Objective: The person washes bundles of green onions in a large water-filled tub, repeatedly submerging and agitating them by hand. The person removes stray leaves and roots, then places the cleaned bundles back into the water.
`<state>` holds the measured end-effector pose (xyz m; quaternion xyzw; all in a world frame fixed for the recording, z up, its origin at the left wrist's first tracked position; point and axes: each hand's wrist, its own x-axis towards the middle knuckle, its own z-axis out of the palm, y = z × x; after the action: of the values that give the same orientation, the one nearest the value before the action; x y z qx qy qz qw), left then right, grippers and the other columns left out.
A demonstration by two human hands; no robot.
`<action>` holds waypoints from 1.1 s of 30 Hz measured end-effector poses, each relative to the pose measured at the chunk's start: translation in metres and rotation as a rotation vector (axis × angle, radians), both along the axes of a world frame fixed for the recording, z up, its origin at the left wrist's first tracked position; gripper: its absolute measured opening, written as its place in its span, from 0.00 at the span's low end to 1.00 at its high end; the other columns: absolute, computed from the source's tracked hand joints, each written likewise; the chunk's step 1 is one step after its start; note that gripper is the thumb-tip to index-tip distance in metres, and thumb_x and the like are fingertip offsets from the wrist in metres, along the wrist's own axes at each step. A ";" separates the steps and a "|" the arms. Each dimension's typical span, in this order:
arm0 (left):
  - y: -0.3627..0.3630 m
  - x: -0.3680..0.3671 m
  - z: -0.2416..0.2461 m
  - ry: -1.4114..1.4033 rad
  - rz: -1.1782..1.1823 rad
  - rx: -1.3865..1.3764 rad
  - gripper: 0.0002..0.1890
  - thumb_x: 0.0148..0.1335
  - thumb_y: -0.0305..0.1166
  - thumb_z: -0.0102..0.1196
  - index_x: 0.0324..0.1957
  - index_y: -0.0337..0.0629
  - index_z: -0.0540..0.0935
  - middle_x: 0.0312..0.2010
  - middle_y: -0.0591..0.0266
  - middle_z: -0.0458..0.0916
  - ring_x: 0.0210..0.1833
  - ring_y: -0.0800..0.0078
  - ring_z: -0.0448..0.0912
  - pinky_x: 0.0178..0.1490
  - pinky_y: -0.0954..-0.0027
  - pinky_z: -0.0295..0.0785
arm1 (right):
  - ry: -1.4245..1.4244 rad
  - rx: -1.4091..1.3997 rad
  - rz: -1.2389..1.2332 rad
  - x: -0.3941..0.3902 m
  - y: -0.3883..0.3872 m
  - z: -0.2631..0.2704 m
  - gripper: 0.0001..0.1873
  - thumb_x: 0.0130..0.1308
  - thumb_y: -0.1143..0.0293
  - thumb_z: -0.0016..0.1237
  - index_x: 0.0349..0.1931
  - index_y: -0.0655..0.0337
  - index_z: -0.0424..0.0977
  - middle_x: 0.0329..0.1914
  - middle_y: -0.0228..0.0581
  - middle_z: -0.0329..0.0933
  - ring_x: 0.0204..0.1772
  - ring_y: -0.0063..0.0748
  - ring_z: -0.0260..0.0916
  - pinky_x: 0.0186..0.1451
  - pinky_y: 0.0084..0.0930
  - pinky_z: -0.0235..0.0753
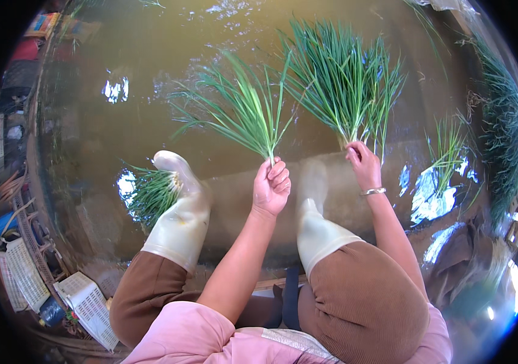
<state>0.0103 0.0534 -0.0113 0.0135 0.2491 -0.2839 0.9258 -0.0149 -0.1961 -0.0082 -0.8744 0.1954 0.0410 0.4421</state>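
Observation:
My left hand [271, 186] is closed around the pale lower ends of a small bunch of long green leafy stalks [252, 118], like chives or young scallions. The leaves fan up and away over brown water. To the right, my right hand [364, 164], with a bracelet at the wrist, has its fingers closed at the whitish stem ends of a larger, denser bunch of the same greens [338, 82]. Some thinner stalks hang beside that hand. A compact bundle of greens [156, 193] rests against the left boot, its white ends towards the boot.
Murky water [149, 123] spreads before me. My pale rubber boots [177, 223] stand in it, the right foot under the surface. Loose stalks [446, 150] float at right, beside a long heap of greens [504, 123]. White perforated plastic crates [88, 305] line the left edge.

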 end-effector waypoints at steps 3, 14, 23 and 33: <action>0.001 -0.015 -0.014 0.004 -0.066 0.043 0.08 0.71 0.31 0.38 0.39 0.39 0.70 0.20 0.72 0.60 0.19 0.85 0.55 0.16 0.83 0.51 | 0.002 0.131 0.089 0.006 0.025 0.008 0.07 0.66 0.69 0.47 0.40 0.58 0.76 0.25 0.31 0.77 0.25 0.17 0.70 0.29 0.17 0.68; -0.019 -0.030 -0.010 -0.175 -0.306 0.573 0.13 0.67 0.27 0.49 0.52 0.48 0.66 0.36 0.69 0.73 0.31 0.79 0.72 0.34 0.77 0.71 | 0.176 0.375 0.229 0.021 0.076 0.000 0.13 0.61 0.62 0.52 0.32 0.65 0.77 0.29 0.44 0.77 0.32 0.35 0.74 0.38 0.28 0.71; -0.019 -0.028 -0.009 -0.206 -0.315 0.547 0.09 0.69 0.27 0.43 0.49 0.43 0.62 0.61 0.45 0.68 0.59 0.54 0.73 0.60 0.60 0.72 | 0.243 0.541 -0.120 0.012 0.057 -0.017 0.13 0.65 0.63 0.49 0.37 0.64 0.80 0.27 0.32 0.77 0.30 0.20 0.69 0.35 0.22 0.68; -0.010 -0.031 -0.013 -0.210 -0.346 0.494 0.03 0.70 0.26 0.39 0.44 0.44 0.65 0.64 0.44 0.63 0.65 0.50 0.66 0.66 0.53 0.65 | 0.245 0.410 0.117 0.014 0.046 -0.020 0.15 0.63 0.60 0.48 0.36 0.64 0.81 0.25 0.38 0.76 0.30 0.25 0.69 0.36 0.25 0.68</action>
<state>-0.0208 0.0436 -0.0239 0.3093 0.2077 -0.3650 0.8532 -0.0010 -0.1500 -0.0278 -0.7647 0.1841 0.2109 0.5803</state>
